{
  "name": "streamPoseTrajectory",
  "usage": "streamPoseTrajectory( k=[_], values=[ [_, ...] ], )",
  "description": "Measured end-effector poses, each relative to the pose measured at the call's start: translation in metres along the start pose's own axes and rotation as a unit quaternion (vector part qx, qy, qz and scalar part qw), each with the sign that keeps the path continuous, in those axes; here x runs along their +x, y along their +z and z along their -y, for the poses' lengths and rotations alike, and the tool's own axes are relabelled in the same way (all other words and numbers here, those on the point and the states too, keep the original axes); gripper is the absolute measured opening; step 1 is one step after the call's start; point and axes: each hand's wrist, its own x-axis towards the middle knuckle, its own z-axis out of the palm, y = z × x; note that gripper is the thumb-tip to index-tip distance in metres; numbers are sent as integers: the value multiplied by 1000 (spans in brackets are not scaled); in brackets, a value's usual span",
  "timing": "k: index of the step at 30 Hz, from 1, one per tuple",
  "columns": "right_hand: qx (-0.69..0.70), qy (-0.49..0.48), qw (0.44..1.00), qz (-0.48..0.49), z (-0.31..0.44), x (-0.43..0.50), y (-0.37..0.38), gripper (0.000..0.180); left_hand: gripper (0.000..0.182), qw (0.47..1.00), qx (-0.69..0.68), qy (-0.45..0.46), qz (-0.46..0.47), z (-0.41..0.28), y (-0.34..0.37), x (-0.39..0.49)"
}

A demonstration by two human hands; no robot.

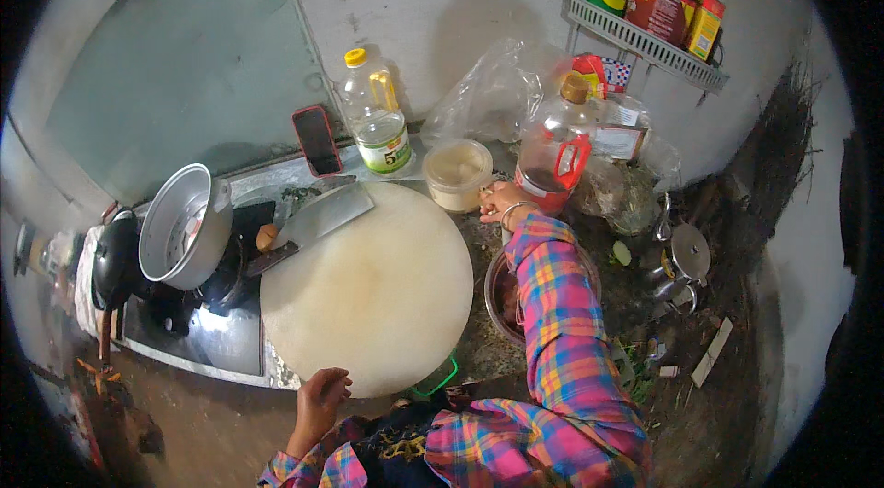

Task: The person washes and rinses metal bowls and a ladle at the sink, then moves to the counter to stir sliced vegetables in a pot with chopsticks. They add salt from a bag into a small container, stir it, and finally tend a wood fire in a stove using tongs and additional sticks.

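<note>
My right hand (507, 203) reaches to the right side of a round clear plastic tub (452, 192) with pale contents. Its fingers are bent, and whether they grip anything is hard to see. Below my right forearm stands a metal bowl (498, 312) with dark reddish contents, partly hidden by the sleeve. My left hand (324, 391) hangs by the front edge of a large round chopping board (366, 294), fingers loosely curled, with nothing visible in it. A cleaver (331, 212) lies across the board's far left edge, its dark handle towards the left.
Left are a metal pot (217, 232), an egg (266, 237) and a black wok (114, 260). Behind the board stand a phone (318, 141) and an oil bottle (380, 136). A red-handled jug (549, 163), plastic bags (615, 194) and a metal kettle (680, 260) stand right, below a wall rack (642, 39).
</note>
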Motion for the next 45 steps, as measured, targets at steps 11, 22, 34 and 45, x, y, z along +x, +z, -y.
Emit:
streamPoseTrajectory(
  k=[11,22,34,45],
  values=[
    [63,-181,968,163,69,-133,15,27,22,990,38,133,-21,-49,5,35],
    [32,-119,952,280,15,-232,103,26,52,971,-105,213,-12,-73,-7,19],
    [23,-170,965,199,-31,-259,153,21,26,970,-205,95,89,-79,-62,78],
    [124,-146,981,40,-57,-338,60,22,12,923,-339,169,61,-187,33,161]
  ],
)
